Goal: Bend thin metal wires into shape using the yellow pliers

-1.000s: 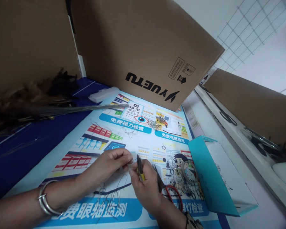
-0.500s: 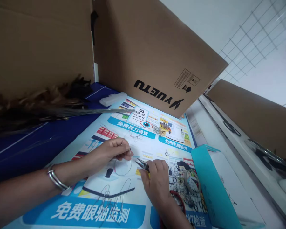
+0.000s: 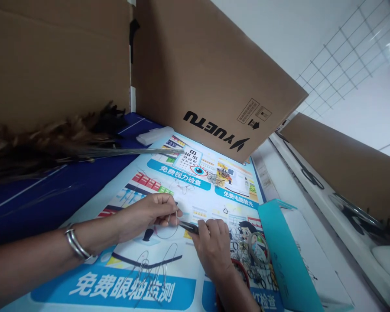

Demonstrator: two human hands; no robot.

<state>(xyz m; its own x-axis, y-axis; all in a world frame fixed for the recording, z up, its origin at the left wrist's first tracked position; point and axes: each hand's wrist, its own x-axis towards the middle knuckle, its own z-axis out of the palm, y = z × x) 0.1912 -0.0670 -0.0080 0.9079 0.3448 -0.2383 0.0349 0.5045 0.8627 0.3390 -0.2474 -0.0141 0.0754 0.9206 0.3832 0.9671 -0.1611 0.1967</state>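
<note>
A thin looped wire (image 3: pixel 167 238) hangs from my left hand (image 3: pixel 159 209), pinched between thumb and fingers. My right hand (image 3: pixel 212 242) is wrapped round a pair of pliers (image 3: pixel 189 226), whose dark jaws point left and reach the wire just beside my left fingertips. The jaws look closed; whether they grip the wire, I cannot tell. Below my hands several bent wire pieces (image 3: pixel 156 273) lie on the printed poster sheet (image 3: pixel 136 284). To the right of my right hand is a heap of small metal rings and fittings (image 3: pixel 247 253).
A roll of tape (image 3: pixel 259 248) lies on the heap, beside a teal box (image 3: pixel 289 255). Behind stands a large cardboard box (image 3: pixel 208 78). At the left, a bundle of dark feathers (image 3: pixel 52 136) has long wires (image 3: pixel 139 151) reaching over the poster. Red handles (image 3: pixel 242 271) show beside my right forearm.
The pliers' jaws have closed and moved left, up to the wire at my left fingertips. My left hand still pinches the wire, slightly lower.
</note>
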